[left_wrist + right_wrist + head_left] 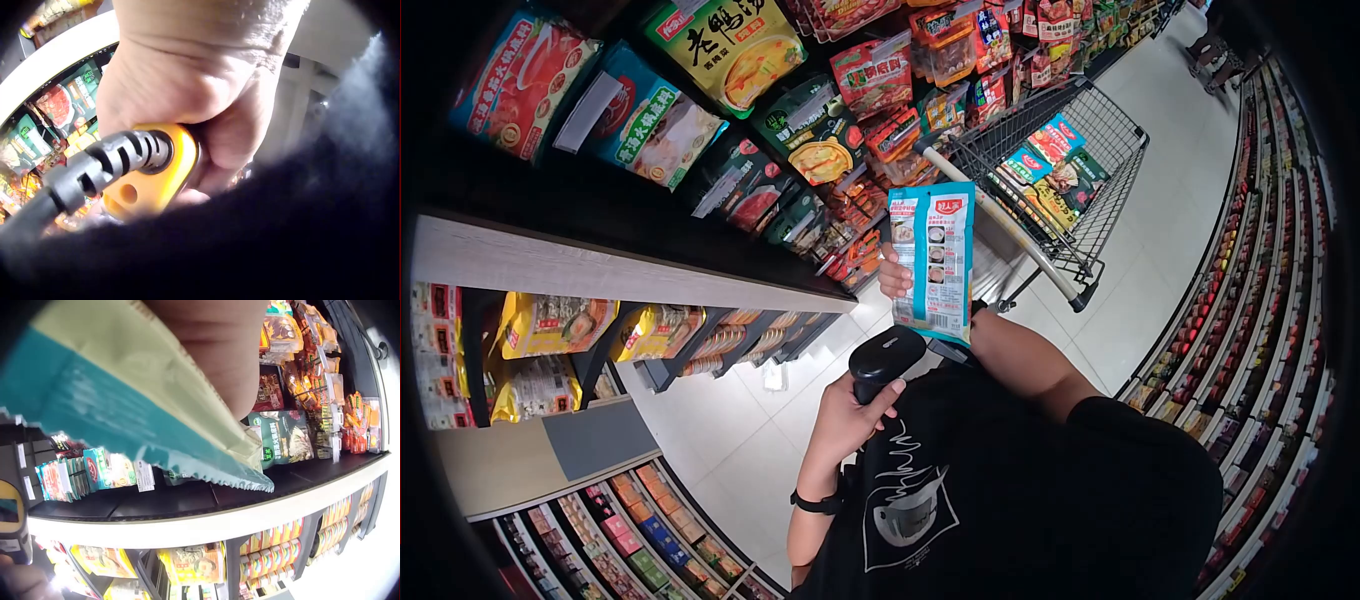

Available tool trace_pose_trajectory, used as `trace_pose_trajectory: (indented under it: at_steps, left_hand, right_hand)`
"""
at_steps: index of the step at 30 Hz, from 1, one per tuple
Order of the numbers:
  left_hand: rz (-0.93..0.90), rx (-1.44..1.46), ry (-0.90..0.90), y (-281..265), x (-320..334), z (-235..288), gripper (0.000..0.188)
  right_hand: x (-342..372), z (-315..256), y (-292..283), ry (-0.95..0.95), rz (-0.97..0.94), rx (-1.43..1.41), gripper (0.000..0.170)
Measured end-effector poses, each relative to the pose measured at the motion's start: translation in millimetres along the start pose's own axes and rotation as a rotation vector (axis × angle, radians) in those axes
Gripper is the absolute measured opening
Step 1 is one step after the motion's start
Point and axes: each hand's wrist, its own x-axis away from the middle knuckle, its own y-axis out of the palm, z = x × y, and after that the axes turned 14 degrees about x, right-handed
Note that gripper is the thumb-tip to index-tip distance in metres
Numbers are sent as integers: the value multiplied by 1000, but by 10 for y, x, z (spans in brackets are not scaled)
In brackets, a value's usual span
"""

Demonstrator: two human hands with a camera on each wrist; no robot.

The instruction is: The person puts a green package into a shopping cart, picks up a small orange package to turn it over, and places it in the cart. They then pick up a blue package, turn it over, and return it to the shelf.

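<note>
My left hand (843,417) grips a black barcode scanner (887,358) by its handle, the head pointing up toward the packet. The left wrist view shows the same hand (181,87) around the handle, whose orange end (140,194) has a ribbed black cable (106,164). My right hand (894,274) holds a teal and white food packet (932,260) upright, printed back toward me, fingers around its left edge. The rest of that hand is behind the packet. In the right wrist view, the packet's crimped teal edge (106,412) lies close to the camera, with the scanner (12,515) at far left.
A shopping cart (1050,190) with several packets stands ahead to the right. Shelves (790,130) of soup-base and seasoning bags rise ahead and left, above a pale ledge (600,262). Lower racks (550,345) hold yellow bags. Another long shelf (1250,300) runs along the right.
</note>
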Motion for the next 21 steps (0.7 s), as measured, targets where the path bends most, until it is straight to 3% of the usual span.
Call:
trace_pose_trajectory:
  at_steps: [7, 10, 12, 15, 16, 17, 19, 21]
  left_hand:
    - [-8, 27, -14, -91, -34, -63, 34]
    - [7, 67, -5, -50, -17, -39, 27]
    - [14, 77, 8, -62, -7, -17, 27]
    - [73, 125, 34, -203, -3, -28, 27]
    - [99, 146, 44, -280, 1, -59, 27]
    - [147, 178, 90, -347, 10, -111, 26]
    - [220, 229, 80, -472, 75, -129, 28]
    - [277, 248, 88, -575, 133, -194, 26]
  right_hand:
    - [12, -3, 122, -6, 18, 33, 64]
    - [20, 63, 67, -102, -28, 61, 35]
    - [51, 41, 9, -66, 24, 83, 36]
    - [147, -130, -325, 77, 318, 325, 37]
    - [65, -217, -182, 138, 453, 440, 37]
    - [27, -216, -8, 109, 917, 700, 41]
    - [-158, -257, 230, -110, 1060, 794, 46]
    - [-35, -456, 192, -28, 1104, 1355, 49]
